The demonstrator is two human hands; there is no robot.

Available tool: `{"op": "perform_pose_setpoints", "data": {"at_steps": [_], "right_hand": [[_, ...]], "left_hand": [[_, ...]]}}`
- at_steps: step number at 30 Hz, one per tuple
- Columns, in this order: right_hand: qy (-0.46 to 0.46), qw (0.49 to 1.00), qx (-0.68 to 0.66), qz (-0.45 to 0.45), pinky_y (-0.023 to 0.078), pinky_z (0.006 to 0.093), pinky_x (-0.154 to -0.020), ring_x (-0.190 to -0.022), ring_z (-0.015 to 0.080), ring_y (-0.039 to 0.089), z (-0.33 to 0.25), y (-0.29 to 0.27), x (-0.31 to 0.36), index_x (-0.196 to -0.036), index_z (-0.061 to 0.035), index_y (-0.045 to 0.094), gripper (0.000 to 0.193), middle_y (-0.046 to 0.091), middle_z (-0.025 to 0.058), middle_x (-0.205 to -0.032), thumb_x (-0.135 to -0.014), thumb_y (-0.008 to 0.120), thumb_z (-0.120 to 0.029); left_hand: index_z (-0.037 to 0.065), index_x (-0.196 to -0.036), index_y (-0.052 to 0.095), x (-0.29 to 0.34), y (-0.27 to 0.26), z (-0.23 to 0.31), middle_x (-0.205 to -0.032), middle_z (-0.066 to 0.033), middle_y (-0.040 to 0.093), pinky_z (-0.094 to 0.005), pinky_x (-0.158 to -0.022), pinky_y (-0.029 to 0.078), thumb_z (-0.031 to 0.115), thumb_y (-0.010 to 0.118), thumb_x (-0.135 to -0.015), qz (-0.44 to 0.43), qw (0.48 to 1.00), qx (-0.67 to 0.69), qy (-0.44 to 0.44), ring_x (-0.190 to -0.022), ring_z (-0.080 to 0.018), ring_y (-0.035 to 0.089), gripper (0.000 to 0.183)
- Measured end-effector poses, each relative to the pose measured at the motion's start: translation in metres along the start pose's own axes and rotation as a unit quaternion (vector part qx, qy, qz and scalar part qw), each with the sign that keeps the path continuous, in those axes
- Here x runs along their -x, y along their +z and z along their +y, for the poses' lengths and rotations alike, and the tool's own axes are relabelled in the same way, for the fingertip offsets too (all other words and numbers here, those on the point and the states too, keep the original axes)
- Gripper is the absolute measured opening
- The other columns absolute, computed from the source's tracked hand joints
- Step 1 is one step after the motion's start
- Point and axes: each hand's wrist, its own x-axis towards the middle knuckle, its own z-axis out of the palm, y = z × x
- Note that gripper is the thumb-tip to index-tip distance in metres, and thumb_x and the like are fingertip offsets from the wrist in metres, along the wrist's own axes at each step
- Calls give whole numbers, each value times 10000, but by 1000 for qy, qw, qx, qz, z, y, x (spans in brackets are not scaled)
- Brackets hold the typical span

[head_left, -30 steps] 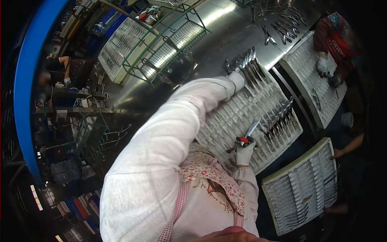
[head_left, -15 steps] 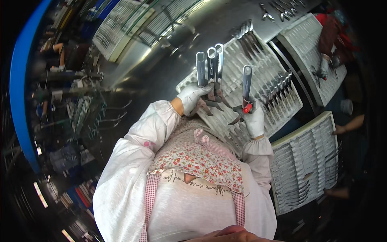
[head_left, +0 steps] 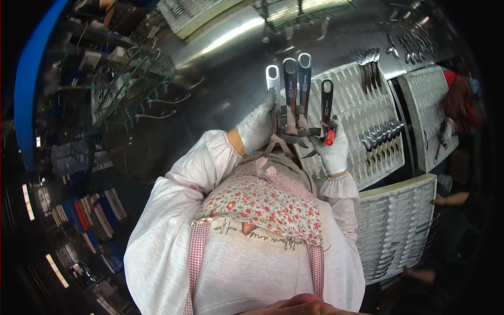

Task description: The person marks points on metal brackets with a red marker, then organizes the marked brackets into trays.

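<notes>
My left hand [head_left: 258,126], in a white glove, grips a bunch of three flat steel tools [head_left: 289,89] with slotted ends, held upright close to my chest. My right hand [head_left: 333,148], also gloved, holds one more dark tool [head_left: 327,102] of the same kind upright beside the bunch, together with a small red-tipped piece [head_left: 329,138]. Both hands are over the near edge of a white slotted tray [head_left: 353,89] that carries rows of steel tools.
A shiny steel table [head_left: 220,68] spreads behind the tray, with wire racks [head_left: 131,84] at the left. More white slotted trays lie at the right [head_left: 426,94] and lower right [head_left: 399,226]. Another person's gloved hand [head_left: 447,131] works at the far right.
My left hand came back from the far end of the tray with a bunch of tools. Both hands now hold their tools upright, closer together, near my chest.
</notes>
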Motion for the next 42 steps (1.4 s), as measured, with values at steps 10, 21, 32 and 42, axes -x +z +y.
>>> {"op": "perform_pose_setpoints", "data": {"at_steps": [10,21,32,42], "right_hand": [[68,941,-279,-178,448,231,-647,-766,93,547,-64,69,6,-1196,3,499,410,623,65,-899,-971,433,-334],[68,924,-273,-260,503,276,-748,-886,186,622,-116,87,-6,-1189,22,489,458,634,165,-1035,-985,369,-371],[-225,961,-138,-80,494,241,-639,-713,145,616,-113,86,0,-985,12,569,209,661,168,-942,-792,623,70],[-380,911,-134,-89,512,294,-695,-832,211,633,-142,73,15,-928,-26,571,257,622,252,-1040,-749,558,158]], "left_hand": [[34,-1303,393,111,-71,47,-1144,-190,505,-572,-857,446,740,483,-735,5,982,153,108,-1027,-386,532,910],[-41,-1273,399,139,-96,77,-1166,-192,536,-437,-900,453,744,332,-796,58,981,127,135,-1073,-295,538,921],[-7,-1124,568,145,-80,67,-1103,-153,598,-357,-834,511,262,606,-876,197,936,-182,227,-975,-252,607,368],[-20,-1018,594,143,-86,77,-1160,-232,555,-332,-836,503,54,589,-839,-13,718,-491,494,-1011,-275,600,193]]}}
